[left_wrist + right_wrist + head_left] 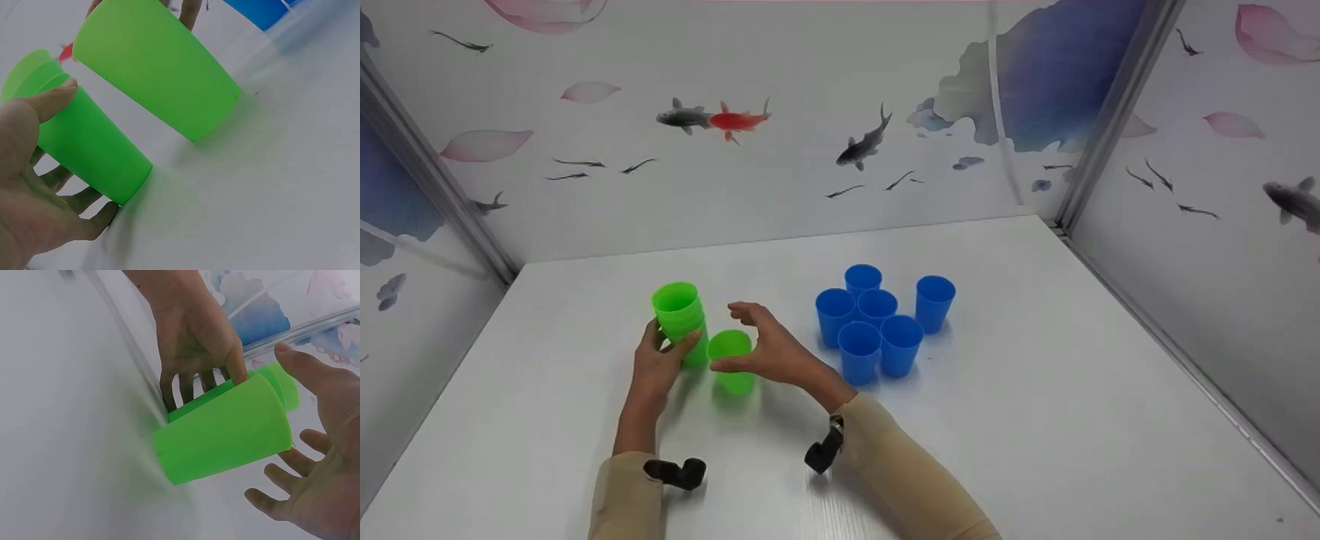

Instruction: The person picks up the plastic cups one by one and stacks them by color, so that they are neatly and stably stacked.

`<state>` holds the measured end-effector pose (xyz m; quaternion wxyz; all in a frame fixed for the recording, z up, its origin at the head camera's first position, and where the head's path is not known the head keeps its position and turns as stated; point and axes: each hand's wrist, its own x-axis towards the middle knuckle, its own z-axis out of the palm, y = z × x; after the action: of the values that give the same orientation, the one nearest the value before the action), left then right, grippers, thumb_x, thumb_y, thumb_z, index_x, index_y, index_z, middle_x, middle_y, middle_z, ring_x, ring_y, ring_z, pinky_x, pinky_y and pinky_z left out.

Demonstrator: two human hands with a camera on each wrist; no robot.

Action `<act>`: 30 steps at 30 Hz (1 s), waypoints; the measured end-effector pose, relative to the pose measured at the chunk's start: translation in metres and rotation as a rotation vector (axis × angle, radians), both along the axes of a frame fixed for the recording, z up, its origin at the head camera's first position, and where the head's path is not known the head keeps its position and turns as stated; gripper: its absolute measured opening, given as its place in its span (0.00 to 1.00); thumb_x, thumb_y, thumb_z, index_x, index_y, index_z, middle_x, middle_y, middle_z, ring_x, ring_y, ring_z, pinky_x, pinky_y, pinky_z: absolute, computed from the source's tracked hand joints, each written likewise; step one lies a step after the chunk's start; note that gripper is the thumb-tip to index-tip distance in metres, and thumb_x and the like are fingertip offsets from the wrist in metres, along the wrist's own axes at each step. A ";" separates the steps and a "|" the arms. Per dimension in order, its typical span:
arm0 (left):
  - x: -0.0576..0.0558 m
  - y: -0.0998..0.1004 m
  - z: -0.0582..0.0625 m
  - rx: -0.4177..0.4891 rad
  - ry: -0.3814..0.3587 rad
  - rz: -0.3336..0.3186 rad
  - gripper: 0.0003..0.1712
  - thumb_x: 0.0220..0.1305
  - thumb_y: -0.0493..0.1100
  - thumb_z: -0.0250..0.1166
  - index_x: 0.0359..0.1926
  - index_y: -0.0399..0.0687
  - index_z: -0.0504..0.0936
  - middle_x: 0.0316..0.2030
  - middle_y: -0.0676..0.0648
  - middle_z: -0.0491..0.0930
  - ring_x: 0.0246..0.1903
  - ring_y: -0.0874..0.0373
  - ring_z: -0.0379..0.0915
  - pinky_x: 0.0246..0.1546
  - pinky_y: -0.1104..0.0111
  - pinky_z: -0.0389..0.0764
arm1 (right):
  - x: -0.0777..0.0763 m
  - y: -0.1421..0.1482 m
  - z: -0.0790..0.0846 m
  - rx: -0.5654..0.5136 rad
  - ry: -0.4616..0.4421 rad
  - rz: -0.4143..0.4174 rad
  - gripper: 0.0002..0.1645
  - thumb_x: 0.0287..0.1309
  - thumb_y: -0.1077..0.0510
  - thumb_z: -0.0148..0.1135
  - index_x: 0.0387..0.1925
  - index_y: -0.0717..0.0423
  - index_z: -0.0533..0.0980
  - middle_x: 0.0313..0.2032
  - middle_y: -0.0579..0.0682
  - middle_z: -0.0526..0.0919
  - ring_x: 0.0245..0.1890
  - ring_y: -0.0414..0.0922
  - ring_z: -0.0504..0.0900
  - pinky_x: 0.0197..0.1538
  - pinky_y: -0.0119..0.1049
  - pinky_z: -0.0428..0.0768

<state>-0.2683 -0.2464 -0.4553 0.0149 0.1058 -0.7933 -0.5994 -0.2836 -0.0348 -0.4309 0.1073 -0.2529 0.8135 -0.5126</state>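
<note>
My left hand holds a stack of nested green cups, with the thumb on the near side near the rims and the fingers curled round the other side. The stack stands upright on the white table. Just to its right is a single green cup, also upright. My right hand is spread at this cup, thumb in front and fingers behind, with the hand open. In the right wrist view, the fingers of the right hand lie close by the single cup's rim.
Several blue cups stand upright right of my hands; a close cluster includes a front blue cup, and one separate blue cup stands at its right. White printed walls border the table at the back and sides.
</note>
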 end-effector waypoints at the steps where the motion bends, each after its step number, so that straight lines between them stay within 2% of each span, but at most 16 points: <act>1: 0.000 0.000 0.000 0.002 0.000 0.000 0.55 0.68 0.57 0.64 0.81 0.50 0.39 0.80 0.38 0.45 0.77 0.37 0.47 0.77 0.47 0.56 | 0.000 0.000 -0.001 0.003 -0.009 0.004 0.55 0.51 0.41 0.76 0.75 0.44 0.57 0.73 0.48 0.65 0.75 0.48 0.63 0.73 0.51 0.69; 7: 0.003 -0.004 -0.001 0.018 0.015 0.000 0.54 0.68 0.57 0.64 0.81 0.50 0.39 0.80 0.38 0.45 0.78 0.37 0.47 0.77 0.48 0.55 | 0.000 -0.003 -0.006 0.068 -0.064 0.014 0.55 0.50 0.42 0.77 0.74 0.42 0.58 0.72 0.46 0.67 0.74 0.47 0.64 0.74 0.49 0.68; 14: 0.002 -0.004 -0.002 0.020 0.008 0.002 0.54 0.69 0.56 0.64 0.81 0.49 0.39 0.80 0.38 0.45 0.78 0.37 0.47 0.77 0.49 0.55 | 0.001 -0.003 -0.008 0.098 -0.075 0.009 0.46 0.52 0.42 0.76 0.70 0.42 0.65 0.69 0.46 0.71 0.71 0.47 0.68 0.73 0.47 0.70; 22: -0.001 -0.001 -0.001 0.037 0.035 -0.015 0.54 0.68 0.56 0.65 0.81 0.51 0.41 0.79 0.38 0.47 0.77 0.37 0.47 0.77 0.48 0.57 | 0.000 -0.001 -0.004 0.065 -0.055 0.001 0.43 0.53 0.44 0.75 0.67 0.44 0.67 0.66 0.46 0.74 0.67 0.47 0.72 0.69 0.44 0.75; 26: -0.001 -0.001 -0.001 0.021 0.019 -0.022 0.55 0.68 0.59 0.64 0.81 0.51 0.38 0.80 0.39 0.44 0.78 0.36 0.46 0.77 0.48 0.57 | -0.001 -0.001 0.001 0.017 -0.041 0.004 0.42 0.54 0.45 0.75 0.67 0.46 0.67 0.63 0.47 0.75 0.63 0.46 0.75 0.64 0.41 0.79; 30: 0.000 -0.002 -0.002 0.013 0.014 -0.016 0.55 0.68 0.58 0.64 0.81 0.49 0.38 0.80 0.38 0.44 0.78 0.37 0.46 0.77 0.49 0.56 | -0.003 -0.003 0.004 0.017 -0.030 -0.001 0.42 0.54 0.44 0.75 0.67 0.46 0.67 0.63 0.47 0.75 0.63 0.45 0.75 0.63 0.39 0.79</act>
<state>-0.2688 -0.2481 -0.4572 0.0151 0.0953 -0.7900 -0.6054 -0.2865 -0.0375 -0.4273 0.1215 -0.2437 0.8162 -0.5096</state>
